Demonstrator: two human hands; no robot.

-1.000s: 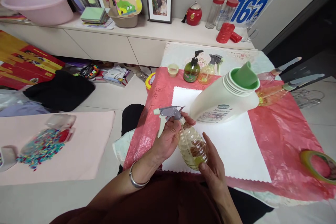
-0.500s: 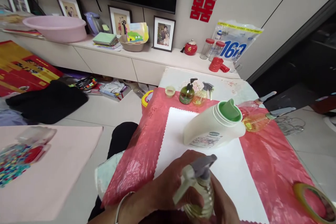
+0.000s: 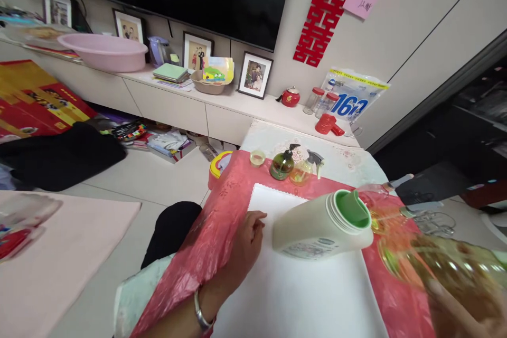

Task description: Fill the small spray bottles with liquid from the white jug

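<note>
My left hand (image 3: 249, 237), a bracelet at the wrist, rests over the white sheet (image 3: 312, 296) with its fingers loosely bent and apart, holding nothing. Just right of it, a large cream detergent bottle (image 3: 307, 229) with a green open neck stands on the sheet. At the lower right edge, my right hand (image 3: 461, 311) grips a clear ribbed spray bottle (image 3: 451, 256) with yellowish liquid. That bottle is tilted on its side, smeared by motion, and its spray head is out of sight.
A green pump bottle (image 3: 282, 165), an amber spray bottle (image 3: 301, 171) and a small round cap (image 3: 257, 157) stand at the far side of the red-covered table (image 3: 198, 259). More spray bottles are at the right. A cabinet (image 3: 166, 96) with picture frames runs behind.
Both hands were together around the spray bottle; my left hand has let go and moved up and left. My right hand has carried the bottle to the right. The view has shifted.
</note>
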